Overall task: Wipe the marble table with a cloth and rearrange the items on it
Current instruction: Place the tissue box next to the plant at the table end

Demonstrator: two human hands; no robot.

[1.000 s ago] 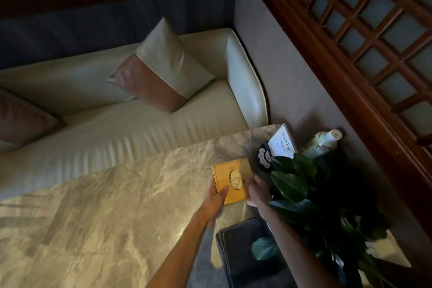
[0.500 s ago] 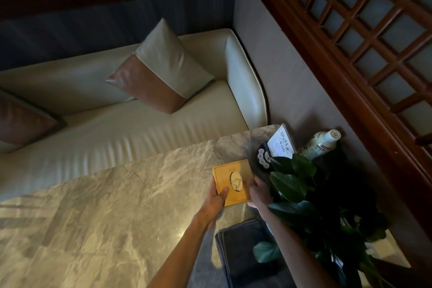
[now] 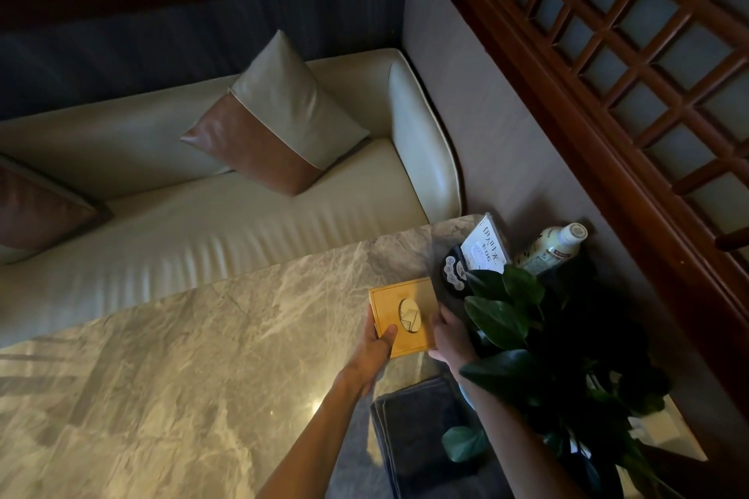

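Observation:
A yellow wooden tissue box (image 3: 409,306) with an oval slot rests on the marble table (image 3: 182,377) near its far right corner. My left hand (image 3: 375,350) grips the box's near left edge, thumb on its top. My right hand (image 3: 450,336) holds the box's right side. A dark folded cloth (image 3: 421,438) lies on the table just in front of the box, between my forearms.
A leafy potted plant (image 3: 559,344) crowds the table's right end. Behind the box are a black remote (image 3: 454,271), a white sign card (image 3: 484,245) and a white bottle (image 3: 553,245). A cream sofa (image 3: 202,223) with cushions runs along the table's far edge.
Both hands stay on the tissue box; it has shifted very slightly toward me and the view has barely moved.

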